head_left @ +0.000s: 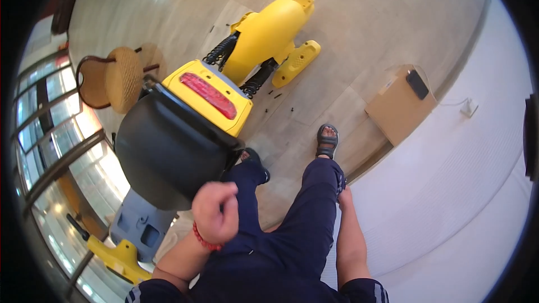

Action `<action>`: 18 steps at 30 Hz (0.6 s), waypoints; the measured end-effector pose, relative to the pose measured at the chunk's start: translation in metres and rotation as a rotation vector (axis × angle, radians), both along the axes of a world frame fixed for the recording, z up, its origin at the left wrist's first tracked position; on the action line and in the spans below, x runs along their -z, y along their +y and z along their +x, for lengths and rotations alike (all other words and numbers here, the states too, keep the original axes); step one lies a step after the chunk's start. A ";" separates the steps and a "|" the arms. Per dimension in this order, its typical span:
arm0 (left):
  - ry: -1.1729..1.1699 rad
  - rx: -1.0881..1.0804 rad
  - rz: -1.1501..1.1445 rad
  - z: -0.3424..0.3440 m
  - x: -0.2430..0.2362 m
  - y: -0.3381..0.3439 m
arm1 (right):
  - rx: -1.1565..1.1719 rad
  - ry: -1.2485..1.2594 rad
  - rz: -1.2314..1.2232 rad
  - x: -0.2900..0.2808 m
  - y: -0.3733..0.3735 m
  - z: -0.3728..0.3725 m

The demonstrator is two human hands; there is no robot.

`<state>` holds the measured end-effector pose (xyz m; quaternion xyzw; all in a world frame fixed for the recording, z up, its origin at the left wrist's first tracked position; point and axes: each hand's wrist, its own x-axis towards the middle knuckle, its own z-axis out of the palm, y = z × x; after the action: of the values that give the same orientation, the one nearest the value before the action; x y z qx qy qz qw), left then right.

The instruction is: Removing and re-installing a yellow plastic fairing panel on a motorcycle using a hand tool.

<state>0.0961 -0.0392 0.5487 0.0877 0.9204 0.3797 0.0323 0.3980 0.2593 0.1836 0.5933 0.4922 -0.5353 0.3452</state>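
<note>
My left hand (pixel 216 211), with a red bead bracelet at the wrist, is raised over my left thigh. Its fingers are curled, thumb and forefinger tips close together; anything between them is too small to make out. Just beyond it is the black seat (pixel 174 146) of a yellow scooter, whose tail panel carries a red light (pixel 208 95). Past the panel, black coil springs (pixel 258 78) run to a yellow body shell (pixel 266 33). My right hand (pixel 346 195) hangs beside my right knee against the trouser leg, its fingers mostly hidden.
Several small dark screws (pixel 292 109) lie on the floor near a yellow trim piece (pixel 296 64). A cardboard box (pixel 401 103) with a black phone (pixel 416 84) stands right, cabled to a white plug (pixel 469 107). A wicker chair (pixel 124 80) stands left. White padded seating (pixel 426 202) borders my right.
</note>
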 end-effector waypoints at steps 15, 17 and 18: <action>-0.106 -0.502 -0.212 -0.036 0.015 -0.001 | -0.294 -0.140 0.110 -0.144 0.125 -0.129; -0.058 -0.421 -0.258 -0.033 0.017 0.002 | -0.333 -0.156 0.133 -0.161 0.147 -0.147; -0.090 -0.425 -0.262 -0.033 0.015 0.003 | -0.357 -0.169 0.131 -0.170 0.153 -0.158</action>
<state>0.0626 -0.0360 0.5339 -0.1298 0.9571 0.2592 0.0039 0.2400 0.4121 0.3538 0.5606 0.5925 -0.3808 0.4355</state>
